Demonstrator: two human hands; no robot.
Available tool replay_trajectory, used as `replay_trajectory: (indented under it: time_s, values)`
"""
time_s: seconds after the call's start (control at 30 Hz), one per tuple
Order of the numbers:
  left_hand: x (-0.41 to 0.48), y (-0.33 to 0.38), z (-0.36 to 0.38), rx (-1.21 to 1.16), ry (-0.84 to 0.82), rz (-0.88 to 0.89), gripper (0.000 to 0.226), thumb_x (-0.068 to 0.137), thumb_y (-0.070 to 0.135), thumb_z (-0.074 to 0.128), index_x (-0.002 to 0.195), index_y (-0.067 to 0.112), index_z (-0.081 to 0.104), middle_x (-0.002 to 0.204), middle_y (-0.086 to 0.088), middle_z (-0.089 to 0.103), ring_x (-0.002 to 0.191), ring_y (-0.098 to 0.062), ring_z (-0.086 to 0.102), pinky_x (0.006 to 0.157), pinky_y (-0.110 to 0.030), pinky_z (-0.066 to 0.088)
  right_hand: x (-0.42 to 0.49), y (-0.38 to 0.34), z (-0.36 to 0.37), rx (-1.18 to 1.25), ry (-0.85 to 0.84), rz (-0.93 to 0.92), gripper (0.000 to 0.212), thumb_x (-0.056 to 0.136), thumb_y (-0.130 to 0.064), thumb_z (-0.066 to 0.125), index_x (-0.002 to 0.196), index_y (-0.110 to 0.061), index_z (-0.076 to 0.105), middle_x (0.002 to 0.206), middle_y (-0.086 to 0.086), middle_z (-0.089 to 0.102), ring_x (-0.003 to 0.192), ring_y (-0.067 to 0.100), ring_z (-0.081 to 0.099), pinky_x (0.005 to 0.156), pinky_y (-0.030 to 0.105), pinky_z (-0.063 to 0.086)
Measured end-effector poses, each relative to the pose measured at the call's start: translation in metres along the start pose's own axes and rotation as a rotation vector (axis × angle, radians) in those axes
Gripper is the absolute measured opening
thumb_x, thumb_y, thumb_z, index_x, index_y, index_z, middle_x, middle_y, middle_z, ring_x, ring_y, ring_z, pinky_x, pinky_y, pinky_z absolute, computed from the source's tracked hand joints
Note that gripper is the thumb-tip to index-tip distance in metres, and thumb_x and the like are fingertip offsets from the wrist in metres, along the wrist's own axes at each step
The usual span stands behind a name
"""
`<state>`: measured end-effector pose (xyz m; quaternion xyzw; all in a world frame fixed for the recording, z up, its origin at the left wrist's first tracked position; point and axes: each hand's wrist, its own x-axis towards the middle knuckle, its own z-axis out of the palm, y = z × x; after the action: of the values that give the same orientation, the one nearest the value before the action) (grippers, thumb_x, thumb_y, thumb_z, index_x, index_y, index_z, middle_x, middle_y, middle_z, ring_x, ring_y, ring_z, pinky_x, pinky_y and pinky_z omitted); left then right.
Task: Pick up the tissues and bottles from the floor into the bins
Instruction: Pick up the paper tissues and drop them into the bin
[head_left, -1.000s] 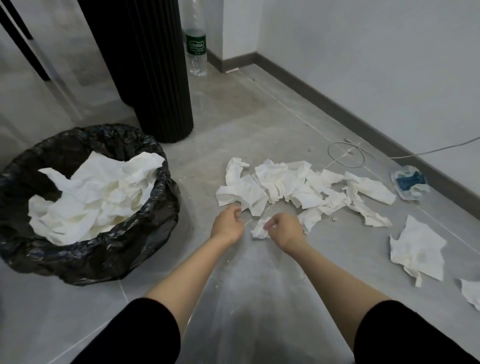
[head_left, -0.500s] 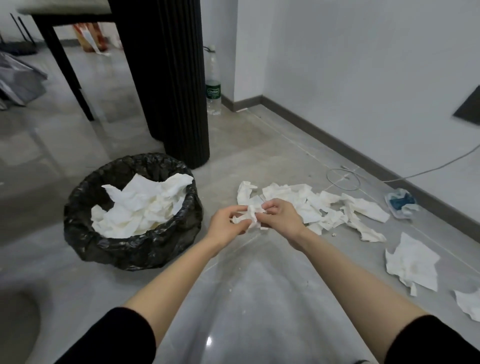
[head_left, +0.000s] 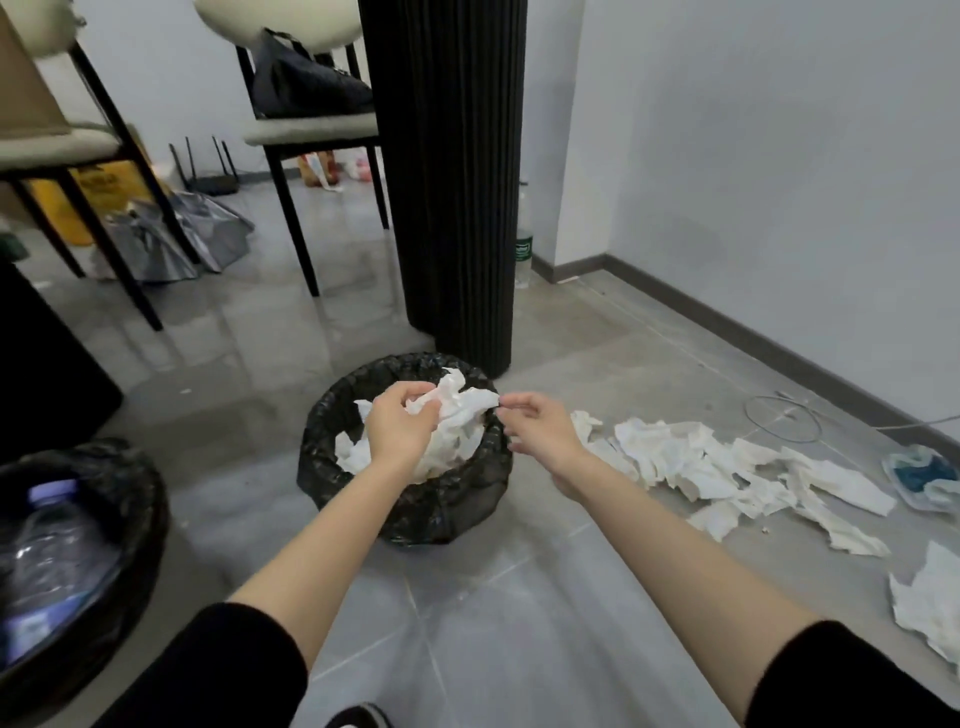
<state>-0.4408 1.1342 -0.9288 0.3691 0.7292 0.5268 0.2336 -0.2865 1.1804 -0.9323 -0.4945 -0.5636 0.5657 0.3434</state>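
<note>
Grey tiled floor (head_left: 519, 597). Round bin lined with a black plastic bag (head_left: 441, 512) mid-floor, part filled with tissue. Torn white paper tissues (head_left: 691, 467) strewn toward the floor's right edge. Left hand (head_left: 400, 431) above the bin, pinching a crumpled white tissue (head_left: 462, 405); right hand (head_left: 540, 431) curled at its tip, grip unclear. Judged best: let go low over the opening's middle.

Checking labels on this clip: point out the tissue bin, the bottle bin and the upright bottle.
tissue bin (head_left: 457, 512), head view, near wall of black liner.
bottle bin (head_left: 150, 514), head view, right rim.
upright bottle (head_left: 524, 249), head view, green label.
</note>
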Motion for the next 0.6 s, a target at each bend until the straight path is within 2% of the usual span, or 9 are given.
replay_trajectory:
  time_s: [0.07, 0.1, 0.17, 0.23, 0.3, 0.4, 0.5, 0.6]
  values:
    - [0.004, -0.015, -0.014, 0.126, 0.023, -0.045, 0.023, 0.083, 0.007, 0.061, 0.104, 0.014, 0.067, 0.107, 0.003, 0.063, 0.106, -0.024, 0.060, 0.096, -0.037, 0.048, 0.002, 0.006, 0.016, -0.213, -0.066, -0.080, 0.023, 0.091, -0.007, 0.054, 0.114, -0.007, 0.060, 0.102, 0.005, 0.062, 0.088, 0.012, 0.057, 0.072, 0.016, 0.045]
    - [0.006, -0.023, -0.019, 0.204, -0.001, -0.057, 0.025, 0.084, 0.007, 0.060, 0.108, 0.012, 0.066, 0.115, -0.002, 0.063, 0.109, -0.024, 0.058, 0.097, -0.034, 0.046, 0.002, 0.010, 0.023, -0.317, -0.099, -0.119, 0.024, 0.090, -0.005, 0.053, 0.113, -0.007, 0.061, 0.107, 0.007, 0.064, 0.095, 0.015, 0.060, 0.079, 0.018, 0.047]
    - [0.007, -0.039, -0.028, 0.385, -0.129, -0.071, 0.032, 0.086, 0.011, 0.061, 0.119, 0.011, 0.061, 0.128, -0.005, 0.058, 0.119, -0.023, 0.053, 0.100, -0.030, 0.041, 0.003, 0.018, 0.033, -0.488, -0.153, -0.170, 0.028, 0.090, -0.001, 0.047, 0.113, -0.007, 0.061, 0.115, 0.008, 0.065, 0.108, 0.021, 0.060, 0.093, 0.025, 0.045]
    - [0.008, -0.052, -0.031, 0.535, -0.244, -0.064, 0.040, 0.087, 0.016, 0.062, 0.127, 0.013, 0.057, 0.135, -0.005, 0.054, 0.126, -0.021, 0.048, 0.105, -0.029, 0.036, 0.002, 0.022, 0.037, -0.589, -0.154, -0.202, 0.032, 0.090, 0.000, 0.043, 0.114, -0.008, 0.062, 0.118, 0.004, 0.064, 0.111, 0.020, 0.057, 0.091, 0.019, 0.039]
    - [0.007, -0.056, -0.029, 0.588, -0.277, -0.007, 0.042, 0.088, 0.016, 0.060, 0.129, 0.013, 0.055, 0.137, -0.004, 0.053, 0.130, -0.021, 0.044, 0.108, -0.029, 0.032, 0.003, 0.025, 0.038, -0.586, -0.114, -0.234, 0.033, 0.090, 0.002, 0.043, 0.112, -0.008, 0.064, 0.117, 0.004, 0.066, 0.109, 0.018, 0.058, 0.087, 0.015, 0.038]
    - [0.005, -0.049, -0.019, 0.570, -0.234, 0.106, 0.038, 0.090, 0.014, 0.057, 0.128, 0.014, 0.056, 0.133, -0.002, 0.056, 0.129, -0.022, 0.045, 0.108, -0.030, 0.031, 0.006, 0.025, 0.035, -0.464, -0.033, -0.227, 0.034, 0.087, 0.007, 0.042, 0.105, -0.007, 0.066, 0.111, 0.005, 0.068, 0.101, 0.016, 0.061, 0.079, 0.008, 0.037]
    - [0.002, -0.033, -0.007, 0.452, -0.182, 0.129, 0.035, 0.092, 0.012, 0.053, 0.127, 0.015, 0.056, 0.127, -0.001, 0.060, 0.120, -0.019, 0.052, 0.101, -0.027, 0.037, 0.004, 0.027, 0.027, -0.346, 0.020, -0.184, 0.036, 0.086, 0.009, 0.040, 0.104, -0.008, 0.066, 0.109, 0.004, 0.067, 0.088, 0.010, 0.058, 0.076, 0.013, 0.039]
    - [-0.005, -0.017, 0.010, 0.361, -0.215, 0.161, 0.034, 0.092, 0.012, 0.048, 0.124, 0.017, 0.057, 0.117, 0.000, 0.064, 0.106, -0.017, 0.059, 0.092, -0.028, 0.044, -0.002, 0.029, 0.012, -0.368, 0.054, -0.145, 0.036, 0.087, 0.005, 0.042, 0.109, -0.011, 0.065, 0.110, 0.000, 0.066, 0.083, 0.010, 0.056, 0.076, 0.017, 0.041]
